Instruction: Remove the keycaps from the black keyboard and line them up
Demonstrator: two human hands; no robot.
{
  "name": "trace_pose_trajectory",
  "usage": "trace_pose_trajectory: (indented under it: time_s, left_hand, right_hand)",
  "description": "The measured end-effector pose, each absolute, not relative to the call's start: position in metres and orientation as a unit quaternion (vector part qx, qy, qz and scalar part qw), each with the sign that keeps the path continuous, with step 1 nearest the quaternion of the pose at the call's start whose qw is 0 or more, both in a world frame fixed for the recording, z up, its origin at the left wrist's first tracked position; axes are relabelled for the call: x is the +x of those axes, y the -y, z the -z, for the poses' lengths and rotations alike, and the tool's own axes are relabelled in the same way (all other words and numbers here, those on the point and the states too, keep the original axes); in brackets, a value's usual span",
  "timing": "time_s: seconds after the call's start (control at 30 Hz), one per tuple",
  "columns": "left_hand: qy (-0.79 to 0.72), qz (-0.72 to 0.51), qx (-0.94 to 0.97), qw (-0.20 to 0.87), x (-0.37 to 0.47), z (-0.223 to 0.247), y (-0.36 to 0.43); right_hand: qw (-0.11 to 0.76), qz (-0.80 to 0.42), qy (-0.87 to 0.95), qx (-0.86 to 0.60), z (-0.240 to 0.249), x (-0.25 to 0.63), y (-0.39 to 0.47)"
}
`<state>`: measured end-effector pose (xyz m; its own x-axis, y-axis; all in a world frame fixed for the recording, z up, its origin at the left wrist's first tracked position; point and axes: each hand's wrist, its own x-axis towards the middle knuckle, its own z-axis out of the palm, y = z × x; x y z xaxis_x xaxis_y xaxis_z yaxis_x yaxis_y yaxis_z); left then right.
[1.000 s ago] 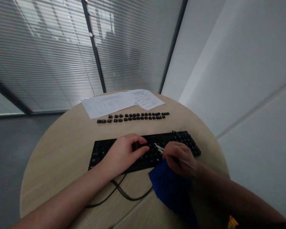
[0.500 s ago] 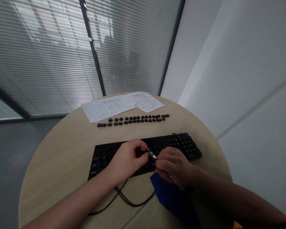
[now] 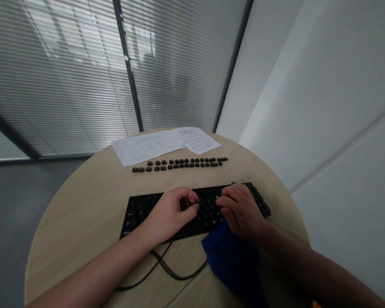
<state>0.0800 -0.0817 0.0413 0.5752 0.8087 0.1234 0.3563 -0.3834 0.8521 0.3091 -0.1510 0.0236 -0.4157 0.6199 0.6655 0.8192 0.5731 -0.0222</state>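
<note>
A black keyboard (image 3: pixel 179 231) lies across the table in front of me. Over its middle, my left hand (image 3: pixel 171 214) pinches a small black keycap (image 3: pixel 198 201) between thumb and index finger. My right hand (image 3: pixel 240 209) is closed above the keyboard's right half, its fingers bent together. A pale glint at those fingertips seems to be the tip of the metal tweezers seen there a moment earlier; the rest of the tool is hidden by the hand. Beneath the right wrist lies a blue cloth (image 3: pixel 231 261).
Two rows of loose black keycaps (image 3: pixel 186 166) lie beyond the keyboard. Printed paper sheets (image 3: pixel 150 147) rest at the far side of the round wooden table (image 3: pixel 83 205). A black cable (image 3: pixel 179 277) loops at the near edge. Blinds and a white wall stand close behind.
My right hand has moved slightly right and away from the keycap, and the tweezers' shaft has gone out of sight. My left hand still pinches the keycap in nearly the same place.
</note>
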Motion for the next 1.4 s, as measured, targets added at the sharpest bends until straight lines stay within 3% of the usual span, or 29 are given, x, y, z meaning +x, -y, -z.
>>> trace_pose_trajectory:
  time_s: [0.43,0.57,0.7,0.9,1.17,1.4]
  left_hand:
    - [-0.305,-0.226,0.816,0.435,0.080,-0.039,0.094]
    - [-0.317,-0.268,0.839,0.351,0.068,-0.047,0.084]
    - [-0.356,-0.306,0.849,0.242,0.048,-0.049,0.057]
    - [-0.432,-0.298,0.829,0.194,0.023,-0.042,0.019]
    - [-0.447,-0.306,0.816,0.199,0.014,-0.039,0.006]
    - [-0.437,-0.299,0.823,0.206,0.014,-0.036,0.004]
  right_hand:
    - [0.336,0.138,0.865,-0.347,-0.017,0.305,0.154]
    - [0.312,0.088,0.810,-0.489,-0.026,0.350,0.118]
    - [0.280,-0.072,0.693,-0.660,-0.024,0.416,0.051]
    - [0.226,-0.143,0.675,-0.688,0.003,0.459,-0.014]
    - [0.183,-0.129,0.691,-0.687,0.016,0.464,-0.041]
    - [0.195,-0.078,0.713,-0.669,0.021,0.466,-0.042]
